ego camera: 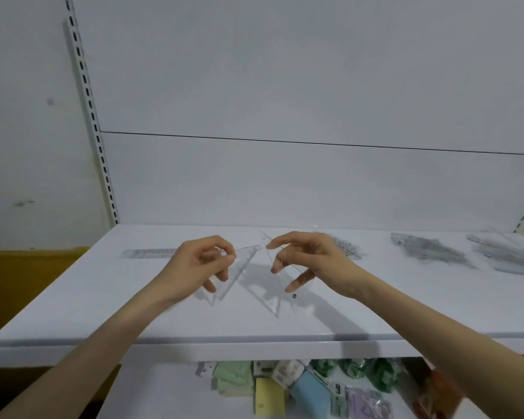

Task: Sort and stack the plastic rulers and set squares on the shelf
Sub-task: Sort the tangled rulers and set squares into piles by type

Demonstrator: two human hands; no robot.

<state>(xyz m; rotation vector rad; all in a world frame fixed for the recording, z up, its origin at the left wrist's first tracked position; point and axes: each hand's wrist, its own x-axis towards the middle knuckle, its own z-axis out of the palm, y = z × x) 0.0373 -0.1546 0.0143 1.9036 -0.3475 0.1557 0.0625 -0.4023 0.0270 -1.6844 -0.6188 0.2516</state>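
The job looks roughly part-way through, though this is a judgement from how things lie. The left grip [200,264], a bare hand, pinches a clear left set square [242,263] by one corner. The right grip [306,261] has its fingers curled round the edges of a clear right set square [282,269], which is tilted with one tip pointing up. Both pieces hang just above the white shelf [73,297] and throw shadows on it. Their upper tips come close together, but I cannot tell whether they touch. A single clear ruler [147,253] lies flat near the back of the shelf, on the left, with one end hidden behind the left grip. To the right lie three heaps of clear plastic: a near heap [350,251] just behind the right grip, a middle heap [427,251], and a far heap [502,255] at the frame's edge. All three look fanned and loose rather than squared up. The far heap seems to be long strips, probably rulers, but the kinds are too blurred to confirm. So grouping seems begun, while the two held set squares and the lone ruler have no place yet, and the heaps want neat stacking. Coloured packets [300,385] fill the level below.
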